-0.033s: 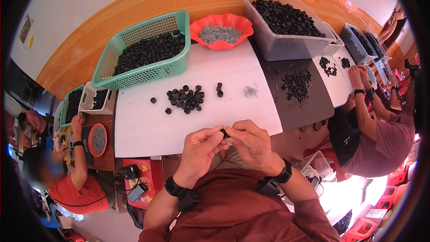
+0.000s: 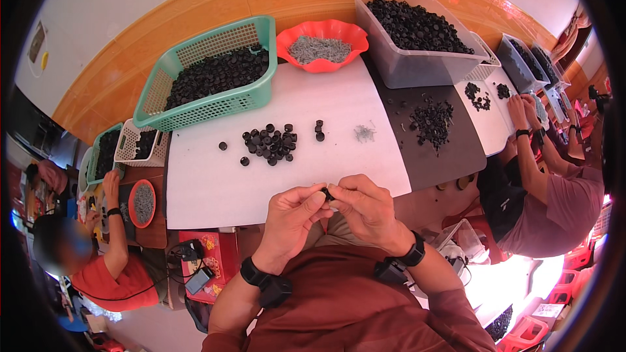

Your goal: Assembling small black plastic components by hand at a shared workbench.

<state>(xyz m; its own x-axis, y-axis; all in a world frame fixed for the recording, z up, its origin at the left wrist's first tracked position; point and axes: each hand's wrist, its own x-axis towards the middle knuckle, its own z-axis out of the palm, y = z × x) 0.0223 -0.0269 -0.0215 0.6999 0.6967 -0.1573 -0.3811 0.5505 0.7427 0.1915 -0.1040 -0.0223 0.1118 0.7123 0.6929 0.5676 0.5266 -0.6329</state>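
Note:
Near the front edge of the white mat (image 2: 215, 182), my left hand (image 2: 295, 214) and my right hand (image 2: 366, 208) meet, both closed. Thumbs and fingertips of both hands pinch one small black part (image 2: 328, 193), mostly covered by the fingers. Beyond them lies a loose pile of small round black caps (image 2: 268, 143), with a few single ones beside it. Two or three more black caps (image 2: 319, 132) stand in a short row to its right. Farther right is a little heap of thin grey metal pins or screws (image 2: 364, 133), too small to tell which.
At the back stand a green basket (image 2: 203, 109) of black caps, a red scalloped bowl (image 2: 322, 65) of grey pins and a clear bin (image 2: 417, 68) of black parts. A dark mat (image 2: 456, 137) on the right holds more black pieces (image 2: 432, 122). People sit working at both sides.

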